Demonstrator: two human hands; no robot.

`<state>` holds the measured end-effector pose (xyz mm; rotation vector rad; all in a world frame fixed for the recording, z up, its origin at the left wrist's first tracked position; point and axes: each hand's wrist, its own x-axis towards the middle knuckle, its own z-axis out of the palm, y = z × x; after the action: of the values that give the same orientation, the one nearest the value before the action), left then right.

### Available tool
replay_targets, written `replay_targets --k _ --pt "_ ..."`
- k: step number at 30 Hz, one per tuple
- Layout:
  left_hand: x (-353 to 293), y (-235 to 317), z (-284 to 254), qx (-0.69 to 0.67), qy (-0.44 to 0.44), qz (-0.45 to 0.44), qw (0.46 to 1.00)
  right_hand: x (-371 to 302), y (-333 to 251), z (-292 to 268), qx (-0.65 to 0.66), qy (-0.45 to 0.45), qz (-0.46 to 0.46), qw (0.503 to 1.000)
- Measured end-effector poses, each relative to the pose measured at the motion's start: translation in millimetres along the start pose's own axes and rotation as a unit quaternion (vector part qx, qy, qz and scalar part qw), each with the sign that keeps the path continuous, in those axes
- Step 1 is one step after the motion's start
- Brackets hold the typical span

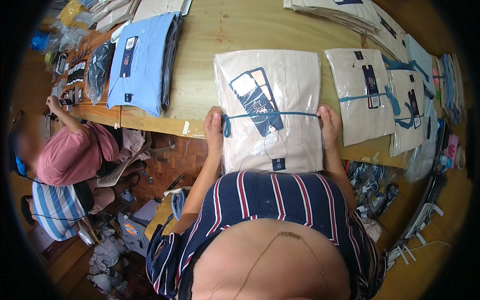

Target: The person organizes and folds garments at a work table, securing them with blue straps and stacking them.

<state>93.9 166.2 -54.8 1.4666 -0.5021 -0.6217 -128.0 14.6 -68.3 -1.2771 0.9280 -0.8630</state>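
Note:
A bundle of folded cream garments [292, 80] in clear plastic stands at the table's near edge, close against my body. Round its middle runs a teal fabric tie [297, 114], with a loop hanging at the left end. Dark blue hang tags [260, 107] show through the plastic, and a small dark label [278, 164] lies near the bottom. My left hand [214, 127] grips the bundle's left edge by the tie. On the opposite edge, my right hand [329, 125] is closed on it at the same height. The fingers behind the bundle are partly hidden.
Light blue folded garments [150, 65] are stacked at the left of the table [200, 45]. More tied cream bundles [355, 120] lie at the right, and cream stacks [335, 15] at the far right. A person in pink [75, 155] sits at the left.

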Motion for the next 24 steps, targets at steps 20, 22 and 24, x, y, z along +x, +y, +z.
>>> replay_targets --k 20,22,24 --pt "75.1 52.1 37.5 0.077 -0.186 -0.035 0.979 46.7 -76.1 31.9 0.025 -0.059 0.000 0.998" --pt "73.0 89.7 43.1 0.051 -0.194 0.121 0.972 46.9 -108.9 28.8 -0.032 -0.031 -0.139 0.989" --pt "67.2 116.4 43.1 0.019 -0.222 0.167 0.960 42.8 -133.9 19.1 -0.046 -0.030 -0.194 0.980"
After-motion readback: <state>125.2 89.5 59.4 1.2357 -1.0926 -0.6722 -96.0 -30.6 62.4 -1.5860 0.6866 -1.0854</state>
